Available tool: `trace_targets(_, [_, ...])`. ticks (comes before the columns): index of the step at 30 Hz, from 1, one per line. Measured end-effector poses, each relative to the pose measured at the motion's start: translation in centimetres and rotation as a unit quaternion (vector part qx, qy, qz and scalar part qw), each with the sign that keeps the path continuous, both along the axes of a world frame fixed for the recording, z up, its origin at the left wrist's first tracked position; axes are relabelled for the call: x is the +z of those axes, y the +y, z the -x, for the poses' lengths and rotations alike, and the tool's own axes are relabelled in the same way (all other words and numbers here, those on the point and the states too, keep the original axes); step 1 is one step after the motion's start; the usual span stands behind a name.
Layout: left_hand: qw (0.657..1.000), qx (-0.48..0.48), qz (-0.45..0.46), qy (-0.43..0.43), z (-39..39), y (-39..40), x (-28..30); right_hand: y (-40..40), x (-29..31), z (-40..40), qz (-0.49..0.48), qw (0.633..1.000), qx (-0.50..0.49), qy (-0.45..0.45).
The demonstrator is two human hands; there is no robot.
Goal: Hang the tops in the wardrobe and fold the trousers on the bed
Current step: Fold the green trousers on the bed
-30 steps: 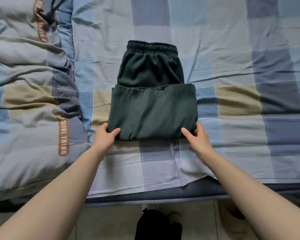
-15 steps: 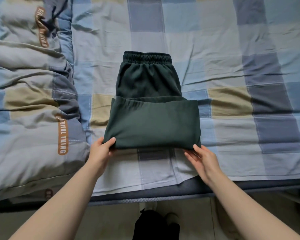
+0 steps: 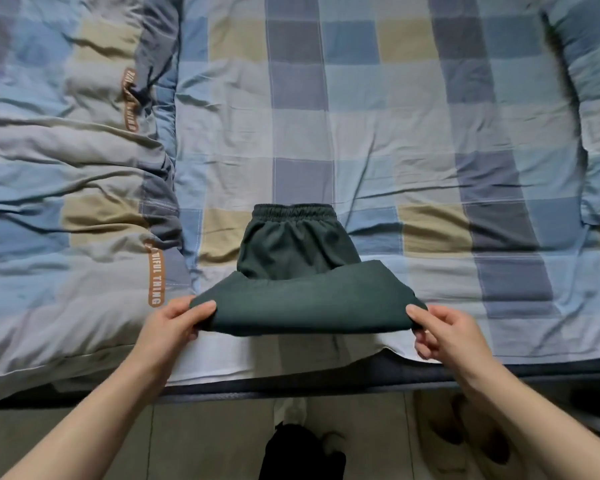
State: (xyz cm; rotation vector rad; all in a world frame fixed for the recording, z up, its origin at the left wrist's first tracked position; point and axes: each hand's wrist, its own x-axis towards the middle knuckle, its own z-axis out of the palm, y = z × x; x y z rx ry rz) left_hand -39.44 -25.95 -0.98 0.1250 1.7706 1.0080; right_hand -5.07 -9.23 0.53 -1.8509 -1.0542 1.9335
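Dark green trousers (image 3: 302, 271) lie partly folded on the checked sheet (image 3: 378, 150) in the lower middle of the frame, close to the near edge of the bed. Their elastic waistband points toward the top of the frame and lies flat on the sheet, while the folded lower part sits nearer the person and is raised off the sheet along its near edge. The left hand (image 3: 170, 323) pinches the left corner of that fold, thumb on top and fingers curled beneath the cloth. The right hand (image 3: 444, 327) pinches the right corner in the same way, thumb over the fabric and fingers bent under it. Both forearms reach in from the bottom corners of the frame. A rumpled quilt (image 3: 66, 202) with orange lettering covers the left side of the frame, just beside the trousers. A pillow (image 3: 596, 98) in the same check lies at the upper right. Below the bed edge, pale slippers (image 3: 465, 431) sit on the floor at the lower right.
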Motion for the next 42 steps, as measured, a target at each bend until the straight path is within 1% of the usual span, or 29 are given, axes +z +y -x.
trace_targets(3, [0.997, 0.011, -0.067, 0.047, 2.5, 6.4, 0.0, 5.4, -0.2, 3.3, -0.013, 1.000, 0.000, -0.027])
trace_targets(4, [0.995, 0.025, -0.075, 0.060, 3.5, 8.9, -0.6, 7.4, -0.8, 4.7, -0.028, 0.999, 0.001, -0.038])
trace_targets(5, [0.994, 0.045, -0.077, 0.065, 4.4, 11.2, -1.2, 9.5, -1.5, 6.0, -0.046, 0.998, -0.003, -0.052])
trace_targets(7, [0.994, 0.067, -0.075, 0.032, 6.3, 15.3, -3.0, 13.6, -3.2, 9.0, -0.066, 0.995, -0.022, -0.072])
trace_targets(9, [0.997, 0.037, -0.066, 0.016, 7.8, 18.4, -5.4, 17.0, -5.6, 11.2, -0.071, 0.994, -0.044, -0.068])
trace_targets(11, [0.997, -0.042, -0.038, 0.047, 8.3, 20.0, -8.0, 18.6, -8.7, 12.4, -0.090, 0.989, -0.017, -0.115])
trace_targets(13, [0.994, -0.097, -0.008, 0.055, 7.7, 19.7, -10.2, 17.7, -11.9, 12.6, -0.085, 0.979, 0.039, -0.183])
trace_targets(14, [0.992, -0.110, 0.005, 0.055, 7.1, 19.1, -11.5, 16.7, -13.6, 12.5, -0.055, 0.974, 0.058, -0.211])
trace_targets(15, [0.992, -0.113, 0.011, 0.057, 6.6, 18.2, -12.5, 15.5, -14.7, 12.3, -0.019, 0.973, 0.060, -0.221])
trace_targets(17, [0.995, -0.082, 0.018, 0.059, 5.5, 16.6, -14.3, 13.2, -16.3, 11.9, 0.023, 0.979, 0.040, -0.200])
trace_targets(20, [0.997, -0.032, 0.028, 0.067, 4.1, 15.2, -15.2, 11.2, -17.1, 12.1, 0.048, 0.987, 0.011, -0.151])
trace_targets(22, [0.993, -0.022, 0.023, 0.111, 3.1, 14.8, -15.3, 10.5, -17.2, 12.3, 0.048, 0.990, 0.013, -0.131])
trace_targets(25, [0.975, -0.008, 0.035, 0.217, 2.5, 14.4, -15.1, 10.1, -17.7, 12.0, 0.003, 0.994, 0.001, -0.110])
trace_targets(27, [0.961, -0.015, 0.062, 0.271, 2.7, 14.1, -15.2, 9.7, -17.8, 11.3, -0.019, 0.991, -0.004, -0.133])
trace_targets(29, [0.953, -0.043, 0.098, 0.282, 2.8, 13.3, -15.7, 9.1, -18.2, 10.2, -0.012, 0.985, 0.013, -0.172])
trace_targets(30, [0.957, -0.050, 0.108, 0.266, 2.8, 12.8, -16.0, 8.7, -18.4, 9.9, -0.002, 0.984, 0.010, -0.176])
trace_targets(31, [0.963, -0.046, 0.115, 0.238, 2.9, 12.4, -16.4, 8.6, -18.3, 9.9, 0.025, 0.988, -0.004, -0.153])
trace_targets(32, [0.972, -0.030, 0.118, 0.199, 2.9, 12.1, -16.8, 8.6, -18.3, 10.0, 0.062, 0.991, -0.038, -0.108])
trace_targets(34, [0.990, 0.019, 0.107, 0.094, 3.0, 11.8, -17.0, 8.8, -18.2, 10.7, 0.124, 0.988, -0.092, 0.005])
trace_targets(35, [0.994, 0.040, 0.093, 0.038, 2.9, 11.8, -16.9, 8.8, -18.0, 11.3, 0.145, 0.986, -0.079, 0.032])
trace_targets(36, [0.995, 0.052, 0.082, -0.008, 2.8, 11.8, -16.8, 8.8, -17.7, 12.0, 0.160, 0.986, -0.045, 0.033])
trace_targets(38, [0.994, 0.055, 0.067, -0.069, 2.5, 11.9, -16.4, 8.4, -17.4, 12.9, 0.164, 0.986, 0.018, 0.006])
trace_targets(40, [0.991, 0.059, 0.047, -0.107, 2.1, 12.0, -15.9, 8.1, -17.1, 13.3, 0.151, 0.988, 0.024, 0.021])
trace_targets(42, [0.989, 0.062, 0.025, -0.130, 1.9, 11.9, -15.5, 7.9, -16.9, 13.0, 0.136, 0.990, -0.005, 0.046])
